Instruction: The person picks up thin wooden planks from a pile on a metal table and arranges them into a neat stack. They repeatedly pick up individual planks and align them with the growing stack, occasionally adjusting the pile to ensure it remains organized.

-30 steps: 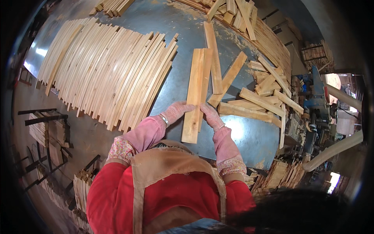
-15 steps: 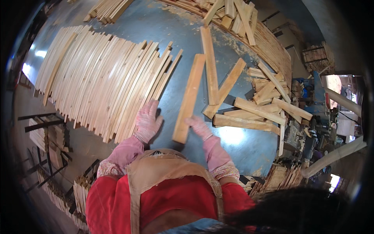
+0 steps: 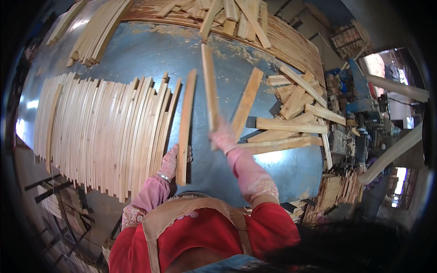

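Observation:
My left hand (image 3: 169,164), in a pink glove, is closed round the near part of a wooden strip (image 3: 186,109). Its fingertips show on the strip's right side, and the strip stands on edge. Just left of it, many strips form a close-packed row (image 3: 104,132) on the blue-grey tabletop (image 3: 218,177). My right hand (image 3: 223,136), gloved and somewhat blurred, is closed on the near end of a second wooden strip (image 3: 209,82). That strip points away from me. Another loose strip (image 3: 248,102) lies slanted just right of this hand.
A jumbled pile of strips (image 3: 296,132) lies at the table's right side. More loose strips (image 3: 236,20) rest on a wooden board (image 3: 296,50) along the far edge. Two bundles (image 3: 98,34) sit far left. Machinery with a ribbed hose (image 3: 391,159) stands at the right.
The strip by my right hand is now on edge in my left hand, nearer the row. My right hand has moved to another strip. The whole view has shifted.

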The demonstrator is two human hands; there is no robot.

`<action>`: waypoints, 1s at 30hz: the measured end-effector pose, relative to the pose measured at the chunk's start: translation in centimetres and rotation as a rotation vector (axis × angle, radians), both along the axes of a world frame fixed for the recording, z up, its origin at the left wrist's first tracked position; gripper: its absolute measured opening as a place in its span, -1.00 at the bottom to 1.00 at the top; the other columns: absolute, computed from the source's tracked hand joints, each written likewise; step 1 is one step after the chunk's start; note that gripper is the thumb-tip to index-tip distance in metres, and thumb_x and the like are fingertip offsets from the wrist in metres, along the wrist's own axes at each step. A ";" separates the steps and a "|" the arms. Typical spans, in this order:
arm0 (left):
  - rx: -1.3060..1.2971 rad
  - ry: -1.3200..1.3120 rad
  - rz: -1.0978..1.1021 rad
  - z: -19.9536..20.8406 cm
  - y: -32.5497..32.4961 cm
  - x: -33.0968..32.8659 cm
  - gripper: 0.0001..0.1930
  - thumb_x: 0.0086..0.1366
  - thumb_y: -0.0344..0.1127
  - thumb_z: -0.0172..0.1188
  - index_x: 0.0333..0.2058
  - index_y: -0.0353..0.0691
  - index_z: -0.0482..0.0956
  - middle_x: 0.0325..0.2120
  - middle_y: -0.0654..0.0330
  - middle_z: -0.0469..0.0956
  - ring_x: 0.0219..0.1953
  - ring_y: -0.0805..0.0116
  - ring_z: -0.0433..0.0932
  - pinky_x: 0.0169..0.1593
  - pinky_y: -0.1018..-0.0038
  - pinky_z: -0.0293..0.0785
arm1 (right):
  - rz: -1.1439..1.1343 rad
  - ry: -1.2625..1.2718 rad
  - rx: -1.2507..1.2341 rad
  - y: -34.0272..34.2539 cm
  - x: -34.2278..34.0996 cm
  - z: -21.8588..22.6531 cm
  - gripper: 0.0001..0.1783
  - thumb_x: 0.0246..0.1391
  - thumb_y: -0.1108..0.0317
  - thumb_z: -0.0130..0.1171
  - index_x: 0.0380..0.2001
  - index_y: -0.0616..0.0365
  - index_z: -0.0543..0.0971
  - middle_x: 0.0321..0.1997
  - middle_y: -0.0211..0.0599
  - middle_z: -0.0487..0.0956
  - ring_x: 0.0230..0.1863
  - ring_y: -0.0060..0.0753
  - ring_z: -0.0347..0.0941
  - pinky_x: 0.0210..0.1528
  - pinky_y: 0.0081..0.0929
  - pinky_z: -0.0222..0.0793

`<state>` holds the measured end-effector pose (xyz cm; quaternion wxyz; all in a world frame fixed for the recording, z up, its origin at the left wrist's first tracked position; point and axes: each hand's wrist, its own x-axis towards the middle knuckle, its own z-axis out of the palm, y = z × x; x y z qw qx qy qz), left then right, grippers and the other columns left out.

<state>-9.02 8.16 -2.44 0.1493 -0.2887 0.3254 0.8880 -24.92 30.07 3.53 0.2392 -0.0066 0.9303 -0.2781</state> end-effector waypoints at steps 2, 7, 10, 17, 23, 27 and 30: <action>0.058 -0.248 0.076 -3.7 0.8 0.3 -0.47 0.62 0.14 0.09 0.15 -0.27 0.62 -0.11 0.03 0.73 -0.13 0.12 0.73 -0.04 0.10 0.77 | 0.211 -0.299 -0.152 -2.5 5.1 3.5 -0.28 0.21 0.05 0.29 0.32 0.20 0.41 0.12 0.25 0.66 0.29 0.32 0.53 0.34 0.03 0.45; 0.075 -0.299 0.073 -1.9 2.3 0.1 -0.49 0.63 0.15 0.05 0.14 -0.17 0.64 -0.10 0.07 0.75 -0.21 0.17 0.73 -0.12 0.15 0.76 | 0.137 0.255 0.282 1.5 4.0 -1.8 -0.09 0.13 -0.18 0.38 0.42 0.08 0.42 0.45 0.10 0.47 0.44 0.21 0.41 0.49 0.03 0.31; 0.047 -0.252 -0.046 -2.5 0.7 0.5 -0.43 0.64 0.23 -0.04 0.09 -0.18 0.65 -0.18 0.05 0.75 -0.30 0.19 0.70 -0.23 0.19 0.73 | -0.277 0.244 0.471 4.6 -1.3 -3.1 0.01 0.11 -0.11 0.43 0.48 0.19 0.29 0.60 0.07 0.25 0.48 0.28 0.31 0.50 -0.04 0.32; 0.111 -0.111 -0.121 0.5 -1.9 2.6 -0.37 0.60 0.33 -0.06 0.10 -0.17 0.59 -0.23 0.03 0.74 -0.41 0.19 0.65 -0.31 0.23 0.69 | -0.534 -0.117 -0.817 9.2 -1.0 -3.3 -0.10 0.06 0.41 0.22 0.51 0.29 0.27 0.30 -0.05 0.57 0.29 -0.06 0.57 0.35 -0.17 0.53; 0.077 -0.137 -0.159 0.9 -1.4 7.8 -0.35 0.54 0.40 0.01 0.05 -0.12 0.62 -0.24 0.10 0.73 -0.38 0.26 0.67 -0.29 0.29 0.67 | -0.575 -0.324 -1.323 8.2 5.9 -4.0 -0.13 0.03 0.51 0.12 0.50 0.25 0.29 0.31 -0.13 0.58 0.30 -0.12 0.57 0.35 -0.14 0.53; -0.259 -0.184 -0.184 4.0 -1.4 8.2 -0.26 0.51 0.45 0.07 0.04 -0.23 0.67 -0.23 0.20 0.69 -0.24 0.39 0.63 -0.10 0.37 0.63 | -0.355 -0.111 -0.680 2.5 9.5 -5.4 -0.23 0.13 0.42 0.22 0.44 0.31 0.36 0.26 -0.10 0.63 0.25 -0.13 0.61 0.35 -0.26 0.52; -0.518 0.111 -0.221 4.8 -2.7 7.2 -0.22 0.52 0.37 0.12 0.17 -0.39 0.60 -0.11 0.15 0.68 -0.09 0.36 0.61 0.04 0.37 0.57 | 0.070 -0.110 -0.406 -7.7 14.2 -4.2 -0.31 0.27 0.26 0.31 0.41 0.14 0.39 0.25 0.07 0.62 0.29 0.09 0.56 0.32 -0.09 0.47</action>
